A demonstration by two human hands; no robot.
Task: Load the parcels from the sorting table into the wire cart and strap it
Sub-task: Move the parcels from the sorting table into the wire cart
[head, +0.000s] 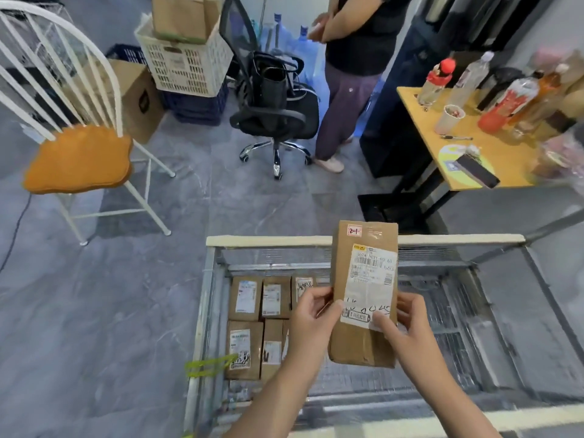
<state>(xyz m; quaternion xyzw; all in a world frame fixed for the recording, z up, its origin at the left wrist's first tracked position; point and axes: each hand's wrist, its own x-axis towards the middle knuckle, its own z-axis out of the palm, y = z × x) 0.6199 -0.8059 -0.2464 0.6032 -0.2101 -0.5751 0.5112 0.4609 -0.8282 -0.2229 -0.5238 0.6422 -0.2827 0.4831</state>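
Parcel (pixel 363 295) held upright above wire cart (pixel 208 279): left hand (pixel 311 320) and right hand (pixel 407 324) grip its two sides, thumbs on white shipping label; red tag reads "2-1". Cart contains labelled cardboard parcels (pixel 257 324) packed at left; handwriting illegible.

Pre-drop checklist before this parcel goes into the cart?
1. Grip: left hand and right hand both hold the held parcel by its sides: ok.
2. Held parcel is above the wire cart, inside its rim: ok.
3. Free floor to the right of the loaded parcels: ok.
4. Green strap sits at the left rim, clear of the drop spot: ok.
5. Cart strapped: not ok, not yet done.
6. Parcels waiting to be loaded: cannot tell.
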